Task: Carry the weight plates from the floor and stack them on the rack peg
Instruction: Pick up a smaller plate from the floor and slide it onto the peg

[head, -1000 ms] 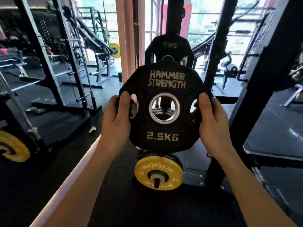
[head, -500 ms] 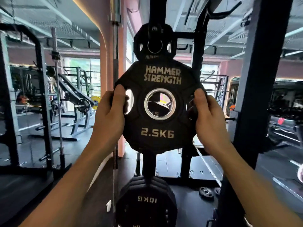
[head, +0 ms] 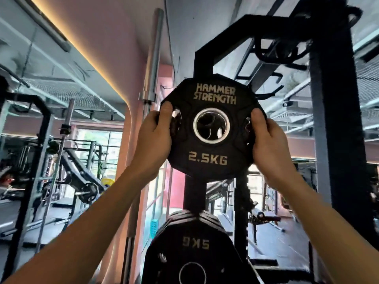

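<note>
A black 2.5KG Hammer Strength plate (head: 211, 152) is held upright at head height in front of the black rack upright (head: 202, 64). My left hand (head: 153, 138) grips its left edge, thumb over the rim by the grip hole. My right hand (head: 270, 144) grips its right edge the same way. Through the plate's steel-ringed centre hole I see dark rack parts, but no clear peg. Below hangs a black 5KG plate (head: 194, 242) on the same upright, its lettering upside down.
A thick black rack post (head: 336, 140) stands close on the right, with hooks and bars above it. A steel barbell (head: 151, 64) stands vertically just left of the plate. Other racks and machines (head: 67, 160) fill the left background.
I raised the plate higher along the rack and my view tilted up. The 10KG plate dropped out of view and a 5KG plate now shows below. Both hands kept their grip.
</note>
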Available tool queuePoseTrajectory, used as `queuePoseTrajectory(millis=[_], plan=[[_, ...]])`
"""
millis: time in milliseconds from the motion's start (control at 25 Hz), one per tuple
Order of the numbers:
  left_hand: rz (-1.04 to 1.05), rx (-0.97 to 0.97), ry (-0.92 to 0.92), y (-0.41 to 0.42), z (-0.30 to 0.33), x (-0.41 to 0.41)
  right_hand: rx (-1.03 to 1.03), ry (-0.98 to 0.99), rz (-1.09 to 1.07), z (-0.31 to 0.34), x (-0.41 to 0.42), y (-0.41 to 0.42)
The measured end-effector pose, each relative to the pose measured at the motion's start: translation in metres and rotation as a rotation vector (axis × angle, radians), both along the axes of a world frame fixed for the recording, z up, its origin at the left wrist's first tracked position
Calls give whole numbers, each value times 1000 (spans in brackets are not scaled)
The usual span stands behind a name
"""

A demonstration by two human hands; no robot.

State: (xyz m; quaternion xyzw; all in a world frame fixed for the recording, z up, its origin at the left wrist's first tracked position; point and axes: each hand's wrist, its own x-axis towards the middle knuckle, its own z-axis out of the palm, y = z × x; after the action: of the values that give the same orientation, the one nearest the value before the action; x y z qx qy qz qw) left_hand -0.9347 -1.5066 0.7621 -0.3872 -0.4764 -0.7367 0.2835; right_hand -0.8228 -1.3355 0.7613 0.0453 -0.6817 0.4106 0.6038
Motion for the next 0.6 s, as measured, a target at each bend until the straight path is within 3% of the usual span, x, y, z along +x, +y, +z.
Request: queuePoseTrajectory(millis=[240, 600], plan=[[32, 1, 44, 16, 43, -31, 4, 31, 0, 42, -32, 17], [59, -111, 29, 43, 42, -82, -21, -41, -5, 44, -84, 48]])
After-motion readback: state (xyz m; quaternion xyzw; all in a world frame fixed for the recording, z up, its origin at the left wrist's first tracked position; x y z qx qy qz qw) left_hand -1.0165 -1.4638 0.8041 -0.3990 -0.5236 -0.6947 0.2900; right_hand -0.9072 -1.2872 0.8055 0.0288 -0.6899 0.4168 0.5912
